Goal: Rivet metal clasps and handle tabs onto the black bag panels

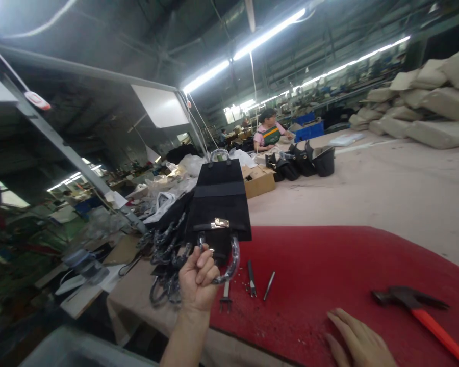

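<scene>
My left hand (199,275) is closed round the plastic-wrapped handle of a flat black handbag piece (221,204). The piece has a gold clasp near its lower end and a second handle at its far end. It is held above the left part of a red mat (309,275). My right hand (357,339) is over the mat's near edge, fingers stretched out, with nothing visible in it. To its right lies a claw hammer (409,298) with an orange handle. Between the hands are a dark pronged punch (251,279) and a thin metal rod (269,285).
More black pieces with wrapped handles (168,244) are piled left of the mat. A cardboard box (260,182) and several black bags (302,160) stand beyond it. A person (270,132) sits across the table, and wrapped bundles (436,107) are stacked at the far right.
</scene>
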### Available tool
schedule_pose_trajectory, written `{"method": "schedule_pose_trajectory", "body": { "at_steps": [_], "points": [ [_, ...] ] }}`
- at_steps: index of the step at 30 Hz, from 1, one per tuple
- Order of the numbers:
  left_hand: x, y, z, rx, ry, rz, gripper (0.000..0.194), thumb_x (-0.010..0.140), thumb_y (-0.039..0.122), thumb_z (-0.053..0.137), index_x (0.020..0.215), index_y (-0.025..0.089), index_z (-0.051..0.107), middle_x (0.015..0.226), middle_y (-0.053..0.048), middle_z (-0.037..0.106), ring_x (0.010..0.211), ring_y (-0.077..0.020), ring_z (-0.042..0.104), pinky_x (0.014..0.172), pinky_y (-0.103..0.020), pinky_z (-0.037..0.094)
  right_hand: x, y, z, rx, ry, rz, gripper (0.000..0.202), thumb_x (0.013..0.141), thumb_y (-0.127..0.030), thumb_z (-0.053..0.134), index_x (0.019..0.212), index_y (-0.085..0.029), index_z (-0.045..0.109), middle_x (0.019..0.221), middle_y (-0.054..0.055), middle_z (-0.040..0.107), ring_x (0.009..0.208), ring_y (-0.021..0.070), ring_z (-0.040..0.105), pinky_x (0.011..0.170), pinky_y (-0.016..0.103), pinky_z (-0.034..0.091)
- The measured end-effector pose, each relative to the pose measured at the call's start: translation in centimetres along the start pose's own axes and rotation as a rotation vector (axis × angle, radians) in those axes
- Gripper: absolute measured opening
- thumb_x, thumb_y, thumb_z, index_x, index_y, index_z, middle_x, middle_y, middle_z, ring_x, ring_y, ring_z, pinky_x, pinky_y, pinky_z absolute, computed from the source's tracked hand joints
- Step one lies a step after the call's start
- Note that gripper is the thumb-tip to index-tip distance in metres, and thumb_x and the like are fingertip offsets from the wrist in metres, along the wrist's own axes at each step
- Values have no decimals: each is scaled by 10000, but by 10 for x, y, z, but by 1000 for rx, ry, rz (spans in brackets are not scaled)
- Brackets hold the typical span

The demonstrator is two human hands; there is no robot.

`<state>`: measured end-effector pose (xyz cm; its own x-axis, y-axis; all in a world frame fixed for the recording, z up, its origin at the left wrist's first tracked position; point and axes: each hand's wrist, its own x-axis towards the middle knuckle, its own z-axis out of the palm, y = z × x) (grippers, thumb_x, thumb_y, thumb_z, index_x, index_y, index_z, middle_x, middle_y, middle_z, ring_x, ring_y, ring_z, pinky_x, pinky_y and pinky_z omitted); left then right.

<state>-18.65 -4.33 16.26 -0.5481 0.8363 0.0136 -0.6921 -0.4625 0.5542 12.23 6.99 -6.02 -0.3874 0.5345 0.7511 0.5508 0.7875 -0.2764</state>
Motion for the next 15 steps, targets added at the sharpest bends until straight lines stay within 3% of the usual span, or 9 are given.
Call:
{"method": "schedule_pose_trajectory", "body": {
  "at_steps": [3,6,8,11,15],
  "points": [
    [-34,-78,-3,-119,46,-199,247,1003,182,419,884,112,624,578,69,369,334,0,226,310,-114,217,9,-22,-30,121,99,152,327,953,-341,501,1231,-190,585,1174,136,668,1074,275,656,920,448,552],
    [-73,-147,-11,-148,273,-466,290,1005,184,407,819,102,614,568,53,405,328,-4,272,322,-134,229,5,-27,-52,181,102,292,297,974,-280,473,1242,-192,567,1201,142,637,1142,271,613,965,482,527],
    [-95,-179,-18,-92,450,-570,259,987,183,450,787,106,595,571,31,471,343,-16,358,356,-141,280,0,-24,-63,186,54,346,274,977,-277,468,1210,-193,584,1191,144,638,1146,273,602,974,496,517],
    [-117,-204,-31,104,517,-594,170,908,257,624,813,121,586,613,-7,581,415,-73,517,439,-182,410,-2,-18,-74,177,-62,376,262,972,-306,482,1167,-184,609,1179,150,646,1143,281,596,980,500,503],
    [-122,-206,-40,443,372,-606,446,734,516,777,832,145,551,612,-37,634,478,-177,629,482,-262,478,11,-15,-75,131,-166,306,299,949,-343,503,1174,-181,616,1205,153,634,1144,304,581,987,521,470]
  ]
}}
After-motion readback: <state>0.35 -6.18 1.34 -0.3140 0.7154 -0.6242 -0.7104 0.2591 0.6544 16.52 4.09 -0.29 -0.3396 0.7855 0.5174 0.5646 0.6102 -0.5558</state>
